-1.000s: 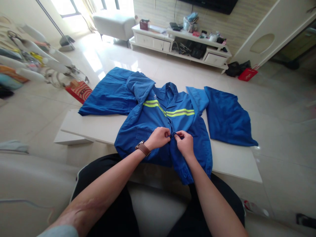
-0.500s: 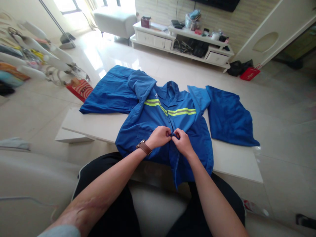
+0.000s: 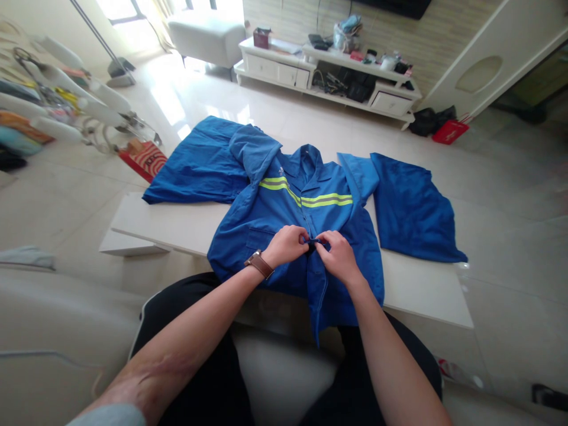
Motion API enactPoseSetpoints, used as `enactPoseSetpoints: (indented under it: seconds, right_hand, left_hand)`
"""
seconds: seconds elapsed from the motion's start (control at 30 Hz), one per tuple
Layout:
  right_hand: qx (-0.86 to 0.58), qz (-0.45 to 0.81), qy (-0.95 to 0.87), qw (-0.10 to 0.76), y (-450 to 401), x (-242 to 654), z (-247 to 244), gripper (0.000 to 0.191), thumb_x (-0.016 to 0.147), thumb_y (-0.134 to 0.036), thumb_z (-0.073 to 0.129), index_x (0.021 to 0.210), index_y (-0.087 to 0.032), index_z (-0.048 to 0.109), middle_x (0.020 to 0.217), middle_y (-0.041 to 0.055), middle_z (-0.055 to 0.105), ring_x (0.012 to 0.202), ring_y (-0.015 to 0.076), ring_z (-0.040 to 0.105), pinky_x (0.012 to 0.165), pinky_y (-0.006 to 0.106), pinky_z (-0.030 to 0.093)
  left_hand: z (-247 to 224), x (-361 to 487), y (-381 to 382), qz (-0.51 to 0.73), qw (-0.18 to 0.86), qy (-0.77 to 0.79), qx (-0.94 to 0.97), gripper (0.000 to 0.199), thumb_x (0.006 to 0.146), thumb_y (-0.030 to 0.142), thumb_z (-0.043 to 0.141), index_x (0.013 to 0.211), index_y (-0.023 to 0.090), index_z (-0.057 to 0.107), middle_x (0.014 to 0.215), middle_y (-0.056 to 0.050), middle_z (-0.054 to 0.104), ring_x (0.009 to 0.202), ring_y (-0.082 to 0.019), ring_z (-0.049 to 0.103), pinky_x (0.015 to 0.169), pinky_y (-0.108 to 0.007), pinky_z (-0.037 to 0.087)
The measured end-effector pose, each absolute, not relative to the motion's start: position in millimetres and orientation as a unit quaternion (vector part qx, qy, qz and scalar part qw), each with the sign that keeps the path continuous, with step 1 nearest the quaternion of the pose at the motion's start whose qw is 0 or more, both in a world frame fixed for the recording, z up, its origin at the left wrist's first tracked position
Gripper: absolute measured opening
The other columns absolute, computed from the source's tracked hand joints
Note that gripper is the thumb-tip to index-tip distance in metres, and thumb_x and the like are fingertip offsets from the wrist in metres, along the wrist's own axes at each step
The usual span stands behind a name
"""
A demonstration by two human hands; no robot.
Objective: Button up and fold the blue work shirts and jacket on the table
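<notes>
A blue work jacket [image 3: 275, 222] with yellow-and-grey reflective stripes lies front up, its collar pointing away from me. At the middle of its front opening, my left hand [image 3: 290, 244] pinches one edge of the placket. My right hand [image 3: 336, 251] grips the facing edge a few centimetres to the right, with thumb and fingers closed on the cloth. Any button between the fingertips is too small to make out. Below my hands the front edges hang over the table's near side toward my lap.
Under the jacket is a white table [image 3: 426, 290]. Blue folded cloth [image 3: 195, 163] lies to the left, and another blue cloth piece [image 3: 412, 207] to the right. A red paper bag [image 3: 144, 160] stands left. Beyond the floor is a white TV cabinet [image 3: 275, 71] with clutter.
My right hand has shifted slightly right and its fingers have straightened a little over the placket. My left hand stays almost in place.
</notes>
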State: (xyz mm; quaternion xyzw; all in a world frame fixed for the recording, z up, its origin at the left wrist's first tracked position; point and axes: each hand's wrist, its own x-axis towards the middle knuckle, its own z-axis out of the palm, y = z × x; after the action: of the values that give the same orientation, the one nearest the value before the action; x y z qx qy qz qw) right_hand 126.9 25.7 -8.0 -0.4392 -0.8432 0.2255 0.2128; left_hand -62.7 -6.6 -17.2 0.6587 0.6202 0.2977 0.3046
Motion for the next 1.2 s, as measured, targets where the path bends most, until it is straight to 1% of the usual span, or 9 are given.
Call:
enactPoseSetpoints:
  seconds: [0.23, 0.4, 0.63, 0.77, 0.93, 1.0, 1.07, 1.13, 1.2]
  right_hand:
    - [-0.487, 0.194, -0.819, 0.235, 19, 114, -9, 0.017, 0.097, -0.026, 0.057, 0.094, -0.024, 0.073, 0.095, 0.0046, 0.073, 0.096, 0.0232, 0.062, 0.086, 0.034, 0.045]
    - [-0.54, 0.171, -0.791, 0.231, 25, 106, -15, 0.016, 0.093, -0.027, 0.057, 0.09, -0.023, 0.072, 0.095, 0.0052, 0.073, 0.094, 0.0235, 0.062, 0.084, 0.033, 0.044]
    - [-0.511, 0.272, -0.782, 0.234, 26, 106, -10, 0.013, 0.082, -0.027, 0.053, 0.074, -0.021, 0.061, 0.073, 0.0019, 0.064, 0.073, 0.0181, 0.057, 0.072, 0.029, 0.04]
    - [-0.5, 0.34, -0.775, 0.181, 22, 115, -7, 0.014, 0.077, -0.025, 0.051, 0.065, -0.02, 0.058, 0.063, -0.0008, 0.058, 0.064, 0.0151, 0.053, 0.064, 0.027, 0.036]
    - [-0.464, 0.402, -0.789, 0.02, 14, 126, -15, 0.016, 0.071, -0.02, 0.054, 0.055, -0.02, 0.052, 0.055, -0.0028, 0.051, 0.061, 0.0131, 0.05, 0.059, 0.026, 0.032]
    - [-0.436, 0.442, -0.782, -0.048, 10, 127, -17, 0.015, 0.073, -0.019, 0.055, 0.058, -0.02, 0.053, 0.055, -0.003, 0.054, 0.06, 0.013, 0.051, 0.058, 0.025, 0.033]
    - [-0.421, 0.457, -0.781, -0.065, 7, 125, -17, 0.011, 0.077, -0.02, 0.056, 0.066, -0.02, 0.059, 0.061, -0.0021, 0.06, 0.062, 0.0136, 0.054, 0.06, 0.025, 0.036]
    - [-0.431, 0.397, -0.81, -0.01, 7, 119, -16, 0.011, 0.082, -0.02, 0.056, 0.081, -0.02, 0.066, 0.074, 0.0006, 0.066, 0.072, 0.0157, 0.059, 0.068, 0.026, 0.042]
    - [-0.447, 0.281, -0.847, 0.061, 8, 113, -17, 0.018, 0.088, -0.02, 0.056, 0.098, -0.02, 0.071, 0.094, 0.0059, 0.069, 0.091, 0.0199, 0.061, 0.08, 0.029, 0.046]
  left_hand:
    - [-10, -62, -4, 0.282, 0.287, 0.605, 0.687, 0.016, 0.074, 0.016, 0.061, 0.082, 0.017, 0.075, 0.072, -0.001, 0.071, 0.067, -0.015, 0.062, 0.063, -0.024, 0.044]
    - [-11, -59, -5, 0.271, 0.293, 0.603, 0.69, 0.017, 0.072, 0.015, 0.062, 0.083, 0.018, 0.075, 0.074, -0.001, 0.072, 0.069, -0.015, 0.063, 0.065, -0.024, 0.046]
    - [-7, -72, -13, 0.155, 0.279, 0.611, 0.724, 0.017, 0.073, 0.017, 0.064, 0.084, 0.022, 0.075, 0.084, -0.004, 0.075, 0.079, -0.02, 0.069, 0.069, -0.026, 0.049]
    - [-24, -72, -19, 0.057, 0.276, 0.607, 0.743, 0.019, 0.075, 0.015, 0.065, 0.087, 0.022, 0.077, 0.089, -0.007, 0.077, 0.085, -0.023, 0.072, 0.071, -0.027, 0.051]
    - [-40, -62, -26, -0.021, 0.341, 0.56, 0.755, 0.012, 0.079, 0.029, 0.073, 0.087, 0.021, 0.078, 0.087, -0.009, 0.077, 0.084, -0.025, 0.073, 0.068, -0.029, 0.052]
    - [-39, -60, -26, -0.023, 0.358, 0.556, 0.749, 0.015, 0.081, 0.034, 0.071, 0.086, 0.021, 0.078, 0.086, -0.009, 0.077, 0.082, -0.025, 0.073, 0.068, -0.029, 0.053]
    - [-35, -60, -25, -0.001, 0.329, 0.583, 0.743, 0.016, 0.084, 0.031, 0.067, 0.088, 0.021, 0.078, 0.089, -0.01, 0.076, 0.085, -0.025, 0.073, 0.072, -0.03, 0.054]
    - [-32, -58, -22, 0.035, 0.274, 0.608, 0.744, 0.016, 0.086, 0.025, 0.062, 0.091, 0.02, 0.077, 0.097, -0.011, 0.075, 0.093, -0.025, 0.072, 0.08, -0.032, 0.056]
    - [-31, -56, -20, 0.063, 0.227, 0.622, 0.746, 0.018, 0.088, 0.023, 0.059, 0.097, 0.018, 0.074, 0.11, -0.013, 0.072, 0.106, -0.027, 0.069, 0.089, -0.036, 0.057]
